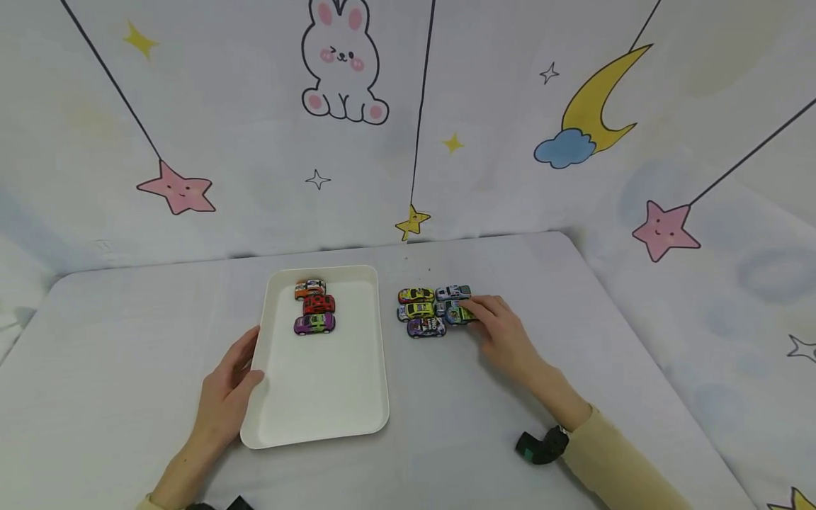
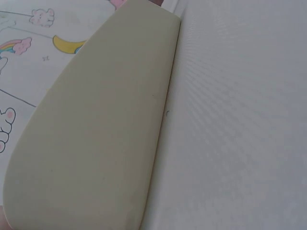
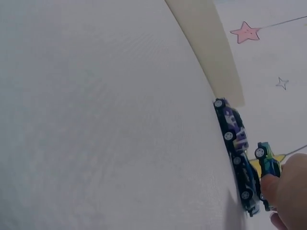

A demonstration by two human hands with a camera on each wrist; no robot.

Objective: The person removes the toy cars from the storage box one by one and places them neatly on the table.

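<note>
My right hand (image 1: 506, 340) pinches a green-and-blue toy car (image 3: 268, 163) between thumb and fingers. In the right wrist view that car is raised over a dark blue toy car (image 3: 244, 184) on the table. Beside it stand a purple-and-white car (image 1: 426, 327), two yellow cars (image 1: 416, 311) and a silver-grey car (image 1: 453, 292). My left hand (image 1: 226, 397) holds the left edge of a white tray (image 1: 319, 425), its thumb at the rim. Inside the tray, near the far end, are an orange-and-white car (image 1: 309, 288), a red car (image 1: 319, 304) and a purple-and-green car (image 1: 314, 324).
The white-covered table (image 1: 459, 425) ends at a back wall (image 1: 255, 142) printed with a rabbit, stars and a moon. A black wrist device (image 1: 542, 446) sits by the right sleeve (image 1: 618, 460). The tray's outer wall fills much of the left wrist view.
</note>
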